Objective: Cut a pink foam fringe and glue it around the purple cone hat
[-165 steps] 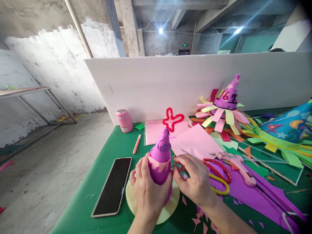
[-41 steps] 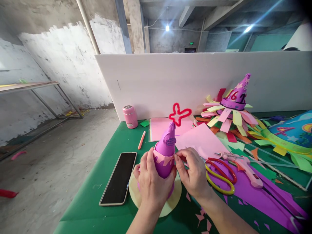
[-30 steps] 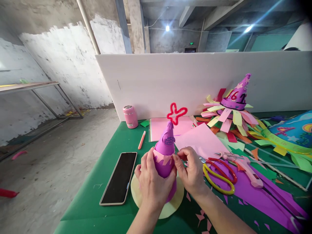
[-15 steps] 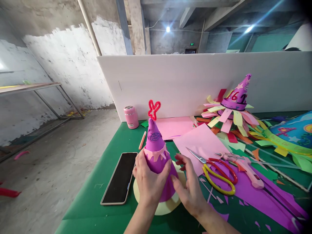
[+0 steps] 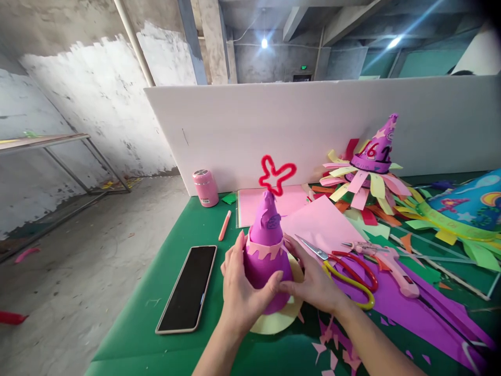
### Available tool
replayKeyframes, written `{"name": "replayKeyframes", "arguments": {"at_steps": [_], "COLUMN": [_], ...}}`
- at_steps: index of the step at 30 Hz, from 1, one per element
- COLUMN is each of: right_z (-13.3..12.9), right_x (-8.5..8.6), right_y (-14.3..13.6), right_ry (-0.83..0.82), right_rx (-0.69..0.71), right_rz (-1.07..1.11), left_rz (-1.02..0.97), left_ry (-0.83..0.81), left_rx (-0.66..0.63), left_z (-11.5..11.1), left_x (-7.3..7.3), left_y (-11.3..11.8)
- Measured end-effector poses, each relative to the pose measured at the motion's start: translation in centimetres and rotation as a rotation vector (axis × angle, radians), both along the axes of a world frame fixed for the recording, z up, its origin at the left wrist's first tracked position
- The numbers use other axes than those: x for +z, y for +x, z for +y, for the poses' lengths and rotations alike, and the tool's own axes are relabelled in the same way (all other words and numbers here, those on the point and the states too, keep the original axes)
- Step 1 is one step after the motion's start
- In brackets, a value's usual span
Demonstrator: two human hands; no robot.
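Note:
A purple cone-shaped party hat (image 5: 267, 266) stands upright between my hands, with a pale yellow round brim (image 5: 274, 325) beneath it. A pink jagged strip (image 5: 266, 249) circles its middle, and a red fuzzy pipe-cleaner shape (image 5: 277, 175) rises from the tip. My left hand (image 5: 245, 287) wraps round the cone's left side, its thumb across the front. My right hand (image 5: 313, 282) grips the right side, the two thumbs nearly meeting. The far fingers of both hands are partly hidden behind the cone.
A phone (image 5: 187, 290) lies at left, near an orange-pink marker (image 5: 224, 225) and a pink cup (image 5: 205, 188). Scissors (image 5: 348, 274), a pink glue gun (image 5: 393, 266) and purple sheet (image 5: 426, 313) lie at right. Behind them stand a fringed purple hat (image 5: 371, 151) and a blue hat (image 5: 469, 206).
The hat has turned, and its red shape now shows wider. My right hand has come from beside the cone to close round it. The camera view has shifted slightly.

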State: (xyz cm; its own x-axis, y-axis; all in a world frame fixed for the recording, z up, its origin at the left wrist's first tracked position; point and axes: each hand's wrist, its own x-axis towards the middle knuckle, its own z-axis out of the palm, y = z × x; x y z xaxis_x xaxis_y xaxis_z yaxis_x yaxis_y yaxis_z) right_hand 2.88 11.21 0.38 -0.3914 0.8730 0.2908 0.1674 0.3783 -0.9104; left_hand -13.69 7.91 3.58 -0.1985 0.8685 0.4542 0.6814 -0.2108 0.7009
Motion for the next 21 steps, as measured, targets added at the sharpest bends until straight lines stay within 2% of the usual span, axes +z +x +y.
{"name": "replayKeyframes", "arguments": {"at_steps": [4, 7, 10, 14, 16, 18, 21], "right_z": [0.4, 0.4, 0.8, 1.2, 1.1, 0.6, -0.3], "right_x": [0.1, 0.0, -0.3, -1.0, -0.8, 0.0, 2.1], "right_y": [1.0, 1.2, 1.2, 1.2, 1.1, 0.9, 0.2], "right_ry": [-0.110, -0.166, -0.225, -0.246, -0.217, -0.127, 0.171], "right_rx": [0.157, 0.218, 0.269, 0.294, 0.252, 0.135, -0.125], "right_rz": [0.095, 0.095, 0.130, 0.221, 0.228, 0.176, 0.019], "left_rz": [0.061, -0.072, -0.231, -0.297, -0.319, -0.326, -0.274], "left_ry": [-0.043, -0.106, -0.191, -0.232, -0.230, -0.217, -0.201], "left_rx": [-0.024, -0.045, -0.149, -0.248, -0.217, -0.119, 0.029], "left_z": [0.1, 0.1, -0.1, -0.2, -0.2, -0.2, -0.2], "left_x": [0.2, 0.4, 0.8, 1.6, 1.7, 1.7, 1.4], "left_y": [-0.4, -0.3, -0.2, -0.1, -0.1, -0.1, 0.0]}}
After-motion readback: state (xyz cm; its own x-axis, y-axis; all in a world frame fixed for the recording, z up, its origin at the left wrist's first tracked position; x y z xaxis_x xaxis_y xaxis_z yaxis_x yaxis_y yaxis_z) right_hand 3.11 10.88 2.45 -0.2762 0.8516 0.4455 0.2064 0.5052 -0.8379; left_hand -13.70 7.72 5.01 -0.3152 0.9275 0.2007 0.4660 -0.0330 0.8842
